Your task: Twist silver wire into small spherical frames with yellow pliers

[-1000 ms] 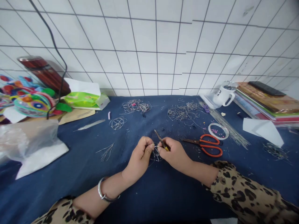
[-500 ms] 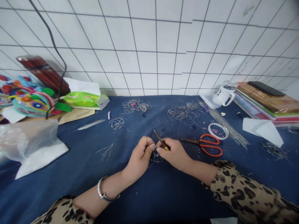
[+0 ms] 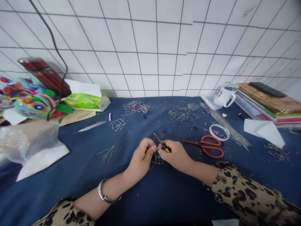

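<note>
In the middle of the head view, my left hand (image 3: 142,154) is closed, pinching thin silvery wire between thumb and forefinger. A small openwork wire piece (image 3: 158,159) hangs below the fingertips, its upper part hidden by them. My right hand (image 3: 176,154) is closed around slim pointed pliers (image 3: 160,140) with a yellow grip, their tip aimed up and to the left. The right thumb and forefinger also touch the wire close to the left fingertips. To the right of that hand lie orange-handled scissors (image 3: 212,147).
Tangled wire pieces (image 3: 184,112) and a round wire frame (image 3: 118,125) lie on the blue cloth (image 3: 131,201). Straight wires (image 3: 231,130) cross a white ring of pink beads (image 3: 219,132). A white mug (image 3: 225,95), books (image 3: 270,103) and a red flask (image 3: 44,75) stand near the tiled wall.
Both hands stay nearly in place. The pliers' tip has shifted very slightly left and down; the wire is still pinched.
</note>
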`<state>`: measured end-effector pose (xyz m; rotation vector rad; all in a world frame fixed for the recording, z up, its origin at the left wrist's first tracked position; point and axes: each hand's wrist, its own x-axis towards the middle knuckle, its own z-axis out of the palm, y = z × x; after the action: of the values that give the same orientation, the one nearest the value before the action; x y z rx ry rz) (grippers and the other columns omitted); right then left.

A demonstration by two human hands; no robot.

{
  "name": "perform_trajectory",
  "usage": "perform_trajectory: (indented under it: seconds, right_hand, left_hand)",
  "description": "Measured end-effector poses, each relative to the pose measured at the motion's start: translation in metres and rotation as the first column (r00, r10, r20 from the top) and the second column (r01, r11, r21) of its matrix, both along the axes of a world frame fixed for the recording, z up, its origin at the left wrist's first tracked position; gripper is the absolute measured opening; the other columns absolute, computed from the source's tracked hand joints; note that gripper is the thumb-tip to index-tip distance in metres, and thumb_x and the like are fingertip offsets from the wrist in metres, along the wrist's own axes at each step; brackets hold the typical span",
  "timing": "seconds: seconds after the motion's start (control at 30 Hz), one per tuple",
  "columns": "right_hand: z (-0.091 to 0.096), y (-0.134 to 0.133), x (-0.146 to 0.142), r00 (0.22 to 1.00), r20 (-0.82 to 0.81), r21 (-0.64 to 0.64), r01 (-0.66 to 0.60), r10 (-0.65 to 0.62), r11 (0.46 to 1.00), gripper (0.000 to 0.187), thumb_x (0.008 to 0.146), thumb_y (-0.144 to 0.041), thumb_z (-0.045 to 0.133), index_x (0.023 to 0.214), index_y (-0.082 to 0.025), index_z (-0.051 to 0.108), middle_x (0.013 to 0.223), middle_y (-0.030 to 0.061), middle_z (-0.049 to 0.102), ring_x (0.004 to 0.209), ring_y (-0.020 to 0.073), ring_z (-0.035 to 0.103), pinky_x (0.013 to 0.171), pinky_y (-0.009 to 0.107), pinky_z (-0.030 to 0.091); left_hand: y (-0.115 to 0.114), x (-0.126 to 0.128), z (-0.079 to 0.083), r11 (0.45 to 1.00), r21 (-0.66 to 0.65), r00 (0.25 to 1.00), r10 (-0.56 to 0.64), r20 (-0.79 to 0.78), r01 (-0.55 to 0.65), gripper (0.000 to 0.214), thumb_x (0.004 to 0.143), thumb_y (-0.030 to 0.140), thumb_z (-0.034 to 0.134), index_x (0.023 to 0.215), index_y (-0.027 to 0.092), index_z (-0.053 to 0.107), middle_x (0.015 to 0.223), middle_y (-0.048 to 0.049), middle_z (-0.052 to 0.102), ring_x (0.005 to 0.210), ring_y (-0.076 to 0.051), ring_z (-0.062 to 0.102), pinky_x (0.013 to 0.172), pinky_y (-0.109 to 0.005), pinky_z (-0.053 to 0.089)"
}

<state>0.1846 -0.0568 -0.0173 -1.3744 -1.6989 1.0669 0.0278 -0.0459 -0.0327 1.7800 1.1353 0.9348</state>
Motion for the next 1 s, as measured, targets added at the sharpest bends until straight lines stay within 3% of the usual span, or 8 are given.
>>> perform_trajectory:
  seconds: [0.33, 0.6, 1.0]
  right_hand:
    - [-0.0013, -0.0004, -0.0009, 0.996, 0.077, 0.026, 0.052, -0.054, 0.998, 0.008, 0.075, -0.023, 0.051, 0.072, -0.017, 0.054, 0.06, -0.0042, 0.048, 0.056, 0.0077, 0.043, 0.054, 0.02, 0.034]
    - [0.0031, -0.0023, 0.0024, 1.0, -0.027, 0.01, 0.005, -0.005, 1.0, 0.009, 0.077, -0.024, 0.048, 0.073, -0.017, 0.052, 0.06, -0.0049, 0.044, 0.056, 0.0073, 0.04, 0.055, 0.019, 0.034]
    - [0.0043, 0.0006, 0.0024, 0.999, -0.036, -0.006, -0.002, 0.002, 1.0, 0.009, 0.076, -0.024, 0.05, 0.073, -0.016, 0.054, 0.06, -0.0046, 0.046, 0.055, 0.0072, 0.04, 0.054, 0.019, 0.034]
  left_hand:
    - [0.0, 0.0009, 0.0012, 1.0, 0.011, 1.0, 0.002, -0.01, -0.002, 0.012, 0.089, 0.021, 0.039, 0.078, 0.018, 0.042, 0.069, 0.003, 0.039, 0.062, -0.011, 0.037, 0.057, -0.024, 0.034]
    - [-0.0004, 0.0008, 0.0036, 1.0, -0.022, 1.0, 0.02, 0.018, -0.019, 0.011, 0.088, 0.023, 0.04, 0.078, 0.018, 0.042, 0.067, 0.0035, 0.039, 0.06, -0.011, 0.037, 0.057, -0.024, 0.034]
    - [0.0003, -0.0009, 0.004, 0.999, -0.052, 0.999, 0.014, 0.029, -0.012, 0.012, 0.089, 0.025, 0.041, 0.079, 0.018, 0.042, 0.067, 0.0038, 0.041, 0.058, -0.01, 0.039, 0.056, -0.023, 0.035]
